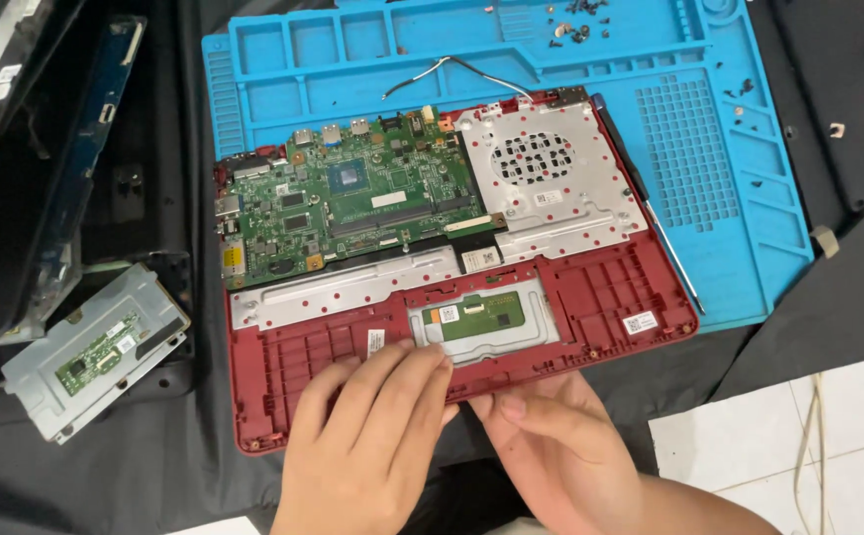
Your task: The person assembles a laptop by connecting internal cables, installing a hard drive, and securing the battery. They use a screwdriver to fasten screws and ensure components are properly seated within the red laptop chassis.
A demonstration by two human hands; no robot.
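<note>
Work in hand: an opened red laptop shell (590, 297) lies inside-up on a blue repair mat (729, 149), which sits on a dark cloth over the counter.
Left hand: the left hand (372, 446) lies flat on the shell's near edge, fingers (407, 372) stretched and pressing beside the touchpad board (481, 317); it grips nothing.
Right hand: the right hand (551, 436) rests against the shell's front rim just under the touchpad; its fingers lie loosely extended, touching the edge, and nothing is held in it.
Boards: the green main board (353, 198) sits in the shell's upper left, with a silver metal plate (541, 168) with red dots to its right.
Progress, judged: the cover is already off, loose screws (580, 25) are gathered in a mat tray at the top, and two thin wires (452, 74) lie loose above the board. The main board, plate and touchpad board are seated in the shell, so most of the inner parts are not yet out.
Tool: a slim screwdriver (664, 238) lies untouched along the shell's right side.
Nearby: a separate grey bracket with a small green board (95, 352) lies to the left, well apart, next to dark laptop panels (16, 168).
</note>
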